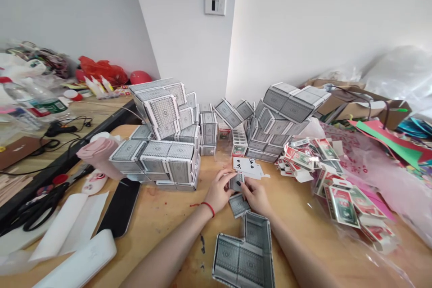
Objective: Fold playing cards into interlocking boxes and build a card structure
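Between my two hands is a grey-backed playing card (236, 182), back side up; whether it is a single card cannot be told. My left hand (218, 191) grips its left side, with a red cord round the wrist. On its right edge, my right hand (255, 193) pinches with thumb and fingers. Just below lies another grey-backed card (239, 205). Face-up playing cards (249, 167) are spread beyond my fingers. Nearer to me stands an L-shaped open box made of cards (243, 257).
Stacked card-built blocks stand at left (168, 157) and right (286, 103). Red and green card packs (342, 202) pile up on the right. A black phone (119, 207), black scissors (43, 204) and a white paper roll (60, 225) lie left.
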`<state>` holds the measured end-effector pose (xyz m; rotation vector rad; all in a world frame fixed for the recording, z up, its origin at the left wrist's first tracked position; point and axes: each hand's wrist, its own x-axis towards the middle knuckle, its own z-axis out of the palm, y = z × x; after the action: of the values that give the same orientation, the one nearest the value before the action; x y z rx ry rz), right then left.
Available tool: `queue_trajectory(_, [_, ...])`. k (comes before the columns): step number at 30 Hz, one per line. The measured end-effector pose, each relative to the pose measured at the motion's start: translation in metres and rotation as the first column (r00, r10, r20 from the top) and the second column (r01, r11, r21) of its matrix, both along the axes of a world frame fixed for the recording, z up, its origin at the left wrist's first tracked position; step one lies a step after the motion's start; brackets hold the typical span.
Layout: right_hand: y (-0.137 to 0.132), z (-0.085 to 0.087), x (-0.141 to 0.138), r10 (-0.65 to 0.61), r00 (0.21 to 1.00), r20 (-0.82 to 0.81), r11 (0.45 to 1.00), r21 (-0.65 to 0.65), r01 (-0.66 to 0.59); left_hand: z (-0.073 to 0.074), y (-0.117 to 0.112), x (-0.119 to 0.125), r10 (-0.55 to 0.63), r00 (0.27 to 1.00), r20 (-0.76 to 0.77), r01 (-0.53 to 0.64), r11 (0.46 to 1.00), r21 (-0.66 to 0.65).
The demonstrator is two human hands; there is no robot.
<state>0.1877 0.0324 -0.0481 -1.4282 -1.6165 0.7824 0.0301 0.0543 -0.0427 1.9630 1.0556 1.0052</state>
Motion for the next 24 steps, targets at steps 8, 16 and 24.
queue_trajectory(8, [0.004,0.005,-0.002,0.074,0.995,-0.070,0.997,-0.030,-0.077,0.007,-0.003,0.000,-0.066,0.998,0.016,0.066,0.998,0.014])
queue_trajectory(16, [0.003,0.007,-0.003,0.069,0.989,-0.134,0.989,-0.121,-0.086,0.006,0.003,-0.005,-0.021,0.976,0.218,0.074,0.969,-0.235])
queue_trajectory(24, [0.002,0.012,-0.005,0.106,0.987,-0.119,0.984,-0.130,-0.121,0.004,-0.003,-0.001,0.077,0.991,-0.112,-0.097,0.978,-0.184])
